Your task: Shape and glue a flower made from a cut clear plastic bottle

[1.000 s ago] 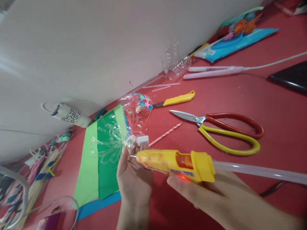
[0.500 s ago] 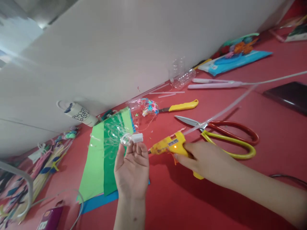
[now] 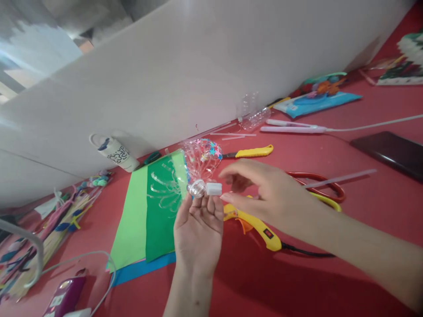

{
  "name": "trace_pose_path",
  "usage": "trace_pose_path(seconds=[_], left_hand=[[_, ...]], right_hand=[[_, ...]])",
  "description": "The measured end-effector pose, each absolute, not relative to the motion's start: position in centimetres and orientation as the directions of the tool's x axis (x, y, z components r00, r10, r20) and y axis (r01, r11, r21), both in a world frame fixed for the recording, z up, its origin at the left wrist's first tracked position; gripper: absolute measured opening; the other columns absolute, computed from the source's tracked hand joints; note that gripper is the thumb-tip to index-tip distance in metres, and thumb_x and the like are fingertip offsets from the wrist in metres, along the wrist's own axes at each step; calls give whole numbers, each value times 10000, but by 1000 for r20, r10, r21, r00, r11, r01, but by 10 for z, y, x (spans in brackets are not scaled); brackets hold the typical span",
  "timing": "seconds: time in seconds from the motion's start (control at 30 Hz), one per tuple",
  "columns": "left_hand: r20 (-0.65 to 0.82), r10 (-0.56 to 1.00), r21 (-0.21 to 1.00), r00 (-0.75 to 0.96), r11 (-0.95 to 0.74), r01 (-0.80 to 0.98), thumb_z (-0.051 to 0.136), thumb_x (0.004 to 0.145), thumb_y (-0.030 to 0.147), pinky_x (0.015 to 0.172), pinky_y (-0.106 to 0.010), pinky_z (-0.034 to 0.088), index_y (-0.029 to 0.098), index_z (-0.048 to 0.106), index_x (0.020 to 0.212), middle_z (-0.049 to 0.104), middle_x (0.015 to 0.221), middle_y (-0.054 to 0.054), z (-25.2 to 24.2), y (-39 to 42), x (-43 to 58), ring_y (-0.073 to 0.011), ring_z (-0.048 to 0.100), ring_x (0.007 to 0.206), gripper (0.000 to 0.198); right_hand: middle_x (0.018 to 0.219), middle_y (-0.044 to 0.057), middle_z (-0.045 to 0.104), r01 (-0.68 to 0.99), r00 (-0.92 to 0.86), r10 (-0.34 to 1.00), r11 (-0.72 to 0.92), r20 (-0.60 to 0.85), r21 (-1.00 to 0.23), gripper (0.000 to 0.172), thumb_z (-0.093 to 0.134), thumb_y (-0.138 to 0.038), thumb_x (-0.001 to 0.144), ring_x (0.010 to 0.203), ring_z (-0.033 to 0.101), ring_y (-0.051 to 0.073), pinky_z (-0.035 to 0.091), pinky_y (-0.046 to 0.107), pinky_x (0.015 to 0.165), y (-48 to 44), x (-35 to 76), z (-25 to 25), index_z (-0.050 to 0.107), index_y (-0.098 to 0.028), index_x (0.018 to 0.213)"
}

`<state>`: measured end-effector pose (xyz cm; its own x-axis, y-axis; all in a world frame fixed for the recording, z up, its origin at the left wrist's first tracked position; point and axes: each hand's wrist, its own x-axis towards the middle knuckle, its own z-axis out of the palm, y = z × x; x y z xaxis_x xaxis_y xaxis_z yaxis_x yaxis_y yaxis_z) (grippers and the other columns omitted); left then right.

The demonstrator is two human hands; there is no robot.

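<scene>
The left hand point(image 3: 198, 229) is turned palm up, its fingertips pinched around a clear plastic piece point(image 3: 197, 188) cut into curling strips, with a small white block point(image 3: 213, 189) touching the piece's round neck. They are held just above the near edge of the green paper sheets point(image 3: 158, 211). The right hand point(image 3: 261, 193) hovers beside the block with its fingers loosely spread, gripping nothing; its thumb and forefinger are close to the block but whether they touch it cannot be told. Below that hand a yellow glue gun point(image 3: 261, 225) lies on the red tabletop point(image 3: 380, 198), its cord trailing to the right. Behind the hand are scissors point(image 3: 325, 187) with red and yellow handles, partly hidden, and a clear glue stick point(image 3: 340, 178). Further back lie a yellow utility knife point(image 3: 253, 152), a pink hair straightener point(image 3: 291, 128) and a dark flat device point(image 3: 393, 152). A plain white wall point(image 3: 198, 66) runs along the far edge of the tabletop
</scene>
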<state>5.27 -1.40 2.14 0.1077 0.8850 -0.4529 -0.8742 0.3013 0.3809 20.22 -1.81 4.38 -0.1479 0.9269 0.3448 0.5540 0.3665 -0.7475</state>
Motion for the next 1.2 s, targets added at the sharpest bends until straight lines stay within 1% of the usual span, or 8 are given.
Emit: trace_pose_path(seconds=[0.1, 0.27, 0.4, 0.5, 0.7, 0.83, 1.0, 1.2], left_hand=[[-446, 883, 374, 146, 332, -866, 411, 907, 230, 711, -223, 540, 120, 618, 865, 697, 747, -44, 23, -15, 51, -115, 674, 688, 239], [-420, 896, 407, 141, 325, -854, 402, 911, 236, 709, -205, 530, 135, 620, 845, 694, 753, -33, 24, -15, 51, -102, 670, 685, 249], [-440, 894, 451, 88, 305, -839, 412, 909, 244, 718, -203, 519, 151, 620, 835, 684, 753, -30, 25, -15, 54, -108, 665, 713, 240], [-425, 899, 445, 110, 313, -839, 400, 914, 274, 731, -205, 508, 165, 622, 873, 681, 786, -31, 24, -15, 56, -112, 659, 751, 251], [-405, 904, 422, 136, 317, -850, 409, 911, 308, 746, -191, 482, 171, 624, 923, 664, 807, -26, 19, -17, 58, -103, 636, 770, 255], [-419, 895, 415, 151, 337, -845, 432, 900, 291, 741, -197, 478, 167, 619, 918, 661, 838, -28, 17, -17, 61, -110, 634, 797, 225], [-417, 891, 406, 182, 361, -839, 435, 894, 277, 690, -186, 476, 155, 612, 879, 655, 786, -20, 15, -18, 62, -100, 637, 745, 215], [-421, 883, 379, 207, 379, -844, 408, 904, 264, 692, -175, 483, 157, 605, 900, 650, 780, -18, 15, -19, 62, -90, 642, 758, 224]], right_hand=[[866, 13, 584, 535, -151, 901, 420, 407, -733, 27, 541, -201, 819, 777, 551, 133, 432, 257, 687, -16, 190, 45, 562, -190, 832], [825, 13, 565, 546, -107, 869, 457, 483, -702, 26, 556, -157, 799, 732, 533, 128, 422, 258, 658, -15, 181, 37, 541, -176, 790], [801, 32, 596, 649, -119, 756, 550, 643, -526, 34, 557, -127, 798, 741, 550, 150, 414, 279, 670, -15, 176, 31, 543, -158, 796], [788, 43, 610, 690, -147, 693, 584, 706, -429, 32, 544, -112, 813, 723, 548, 151, 405, 269, 633, -16, 172, 27, 553, -141, 822], [850, 65, 608, 698, -218, 613, 642, 759, -318, 97, 476, -89, 859, 703, 545, 148, 390, 254, 563, -19, 167, 16, 563, -130, 868], [837, 48, 594, 741, -231, 587, 623, 776, -251, 80, 503, -93, 851, 661, 524, 140, 380, 249, 526, -19, 167, 12, 557, -134, 895], [806, 61, 590, 759, -240, 539, 623, 807, -191, 65, 511, -109, 843, 722, 530, 166, 415, 264, 584, -16, 166, 13, 572, -128, 832], [765, 75, 591, 735, -285, 502, 662, 816, -151, 124, 488, -67, 840, 706, 526, 177, 443, 285, 610, -14, 167, 13, 588, -109, 778]])
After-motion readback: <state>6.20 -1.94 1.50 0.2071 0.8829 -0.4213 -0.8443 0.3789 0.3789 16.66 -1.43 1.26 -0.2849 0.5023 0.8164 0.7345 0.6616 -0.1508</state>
